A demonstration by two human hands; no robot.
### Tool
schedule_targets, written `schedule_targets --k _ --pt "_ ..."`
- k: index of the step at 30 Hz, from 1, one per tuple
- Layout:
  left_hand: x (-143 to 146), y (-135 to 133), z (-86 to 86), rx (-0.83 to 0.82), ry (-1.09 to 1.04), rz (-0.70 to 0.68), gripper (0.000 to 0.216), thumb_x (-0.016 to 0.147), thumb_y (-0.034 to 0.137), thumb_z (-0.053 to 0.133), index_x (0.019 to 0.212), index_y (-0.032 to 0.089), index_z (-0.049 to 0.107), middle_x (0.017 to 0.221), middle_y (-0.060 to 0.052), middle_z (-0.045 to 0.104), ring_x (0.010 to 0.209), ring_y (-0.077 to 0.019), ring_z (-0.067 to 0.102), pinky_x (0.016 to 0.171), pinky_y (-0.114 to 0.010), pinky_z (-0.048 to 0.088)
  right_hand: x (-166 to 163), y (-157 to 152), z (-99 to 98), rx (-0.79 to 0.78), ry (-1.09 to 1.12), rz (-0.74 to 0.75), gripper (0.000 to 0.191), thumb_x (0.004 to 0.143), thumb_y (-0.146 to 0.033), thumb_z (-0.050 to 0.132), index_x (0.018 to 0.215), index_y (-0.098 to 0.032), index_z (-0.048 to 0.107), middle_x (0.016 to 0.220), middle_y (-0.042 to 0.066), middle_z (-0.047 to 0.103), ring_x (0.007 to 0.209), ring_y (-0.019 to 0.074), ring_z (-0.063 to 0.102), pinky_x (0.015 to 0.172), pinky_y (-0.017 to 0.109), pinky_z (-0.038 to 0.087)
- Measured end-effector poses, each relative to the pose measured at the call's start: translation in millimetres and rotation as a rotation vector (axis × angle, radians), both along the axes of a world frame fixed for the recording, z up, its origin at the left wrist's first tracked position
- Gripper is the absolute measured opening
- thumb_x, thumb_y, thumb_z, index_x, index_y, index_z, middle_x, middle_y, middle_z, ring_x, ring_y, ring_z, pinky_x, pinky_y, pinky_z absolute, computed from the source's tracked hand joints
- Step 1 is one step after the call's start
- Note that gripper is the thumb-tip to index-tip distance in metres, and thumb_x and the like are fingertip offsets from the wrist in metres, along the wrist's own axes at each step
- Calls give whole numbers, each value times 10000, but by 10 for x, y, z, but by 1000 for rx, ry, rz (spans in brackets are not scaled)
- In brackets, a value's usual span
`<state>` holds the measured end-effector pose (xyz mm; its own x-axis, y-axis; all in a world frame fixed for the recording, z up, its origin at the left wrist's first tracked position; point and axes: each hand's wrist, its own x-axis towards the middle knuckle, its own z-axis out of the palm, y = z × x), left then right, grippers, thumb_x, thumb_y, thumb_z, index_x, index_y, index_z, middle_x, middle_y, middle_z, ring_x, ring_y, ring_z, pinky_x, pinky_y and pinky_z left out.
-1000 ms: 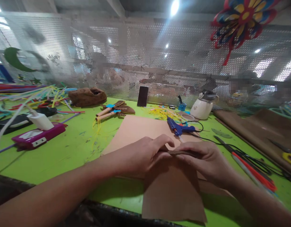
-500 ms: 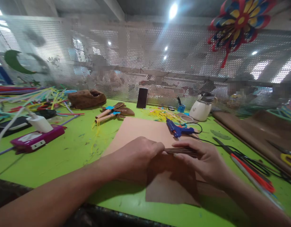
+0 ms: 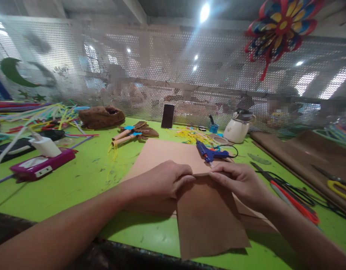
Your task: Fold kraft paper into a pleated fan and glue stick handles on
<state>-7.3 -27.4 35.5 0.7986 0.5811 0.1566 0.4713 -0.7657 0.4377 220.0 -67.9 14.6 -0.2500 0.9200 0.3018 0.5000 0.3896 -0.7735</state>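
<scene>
A sheet of brown paper point(image 3: 210, 221) hangs from my two hands, its top edge folded into a narrow strip. My left hand point(image 3: 168, 178) pinches the left end of that fold. At the right end, my right hand point(image 3: 240, 180) grips the fold between thumb and fingers. The lower part of the paper slopes down over the front of a pale tan board point(image 3: 167, 150) on the table. Just beyond my right hand, a blue glue gun point(image 3: 209, 150) lies on the board with its cord trailing right.
Orange-handled scissors point(image 3: 293, 202) lie on the green table point(image 3: 85, 187) at right, near a brown paper roll point(image 3: 296, 161). A white jug point(image 3: 237, 127), yellow scraps point(image 3: 192, 135) and a phone point(image 3: 167, 116) stand behind. At left are a purple power strip point(image 3: 43, 163) and two brown paper pieces point(image 3: 133, 132).
The folded strip has turned and looks thinner, and more of the sheet's flat face shows, reaching lower toward the table's front edge. Both hands keep hold of it.
</scene>
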Motion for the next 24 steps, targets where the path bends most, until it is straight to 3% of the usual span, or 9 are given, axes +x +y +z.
schedule_targets --k 4,7,13,19,22,24 --pt "2 152 -53 -81 -50 24 368 877 426 405 678 159 562 578 12 542 518 -90 437 495 -199 295 38 64 -57 -123 249 -95 245 743 -392 667 682 -161 614 537 -19 561 486 102 465 465 231 343" --pt "3 216 -113 -198 -91 50 431 874 480 389 637 152 537 522 18 523 482 -84 442 491 -196 317 36 106 -111 -118 382 -134 252 696 -367 721 622 -158 600 506 -35 534 466 79 422 462 222 317" --pt "-27 265 -138 -263 -168 -21 321 852 412 469 686 146 539 596 21 517 532 -76 451 503 -187 332 93 175 -159 -136 473 -180 265 700 -384 716 619 -154 614 511 -31 524 471 81 430 451 217 319" --pt "-82 287 -52 -825 -295 -119 313 861 427 470 716 151 509 501 45 489 432 -67 467 451 -184 342 118 153 -55 -59 584 -179 227 749 -410 662 756 -183 663 577 1 614 507 124 539 508 256 451" --pt "-71 237 -78 -1122 -350 -191 247 835 393 530 764 157 517 521 41 518 400 -73 490 407 -184 340 6 37 30 -145 463 -21 256 724 -433 680 927 -277 676 817 18 698 731 201 644 618 313 521" --pt "-49 171 -130 -1282 -381 -225 217 816 373 561 785 161 527 535 40 527 383 -73 487 383 -184 336 -78 -66 81 -117 318 70 271 752 -488 629 958 -320 678 929 14 699 834 221 651 693 339 533"
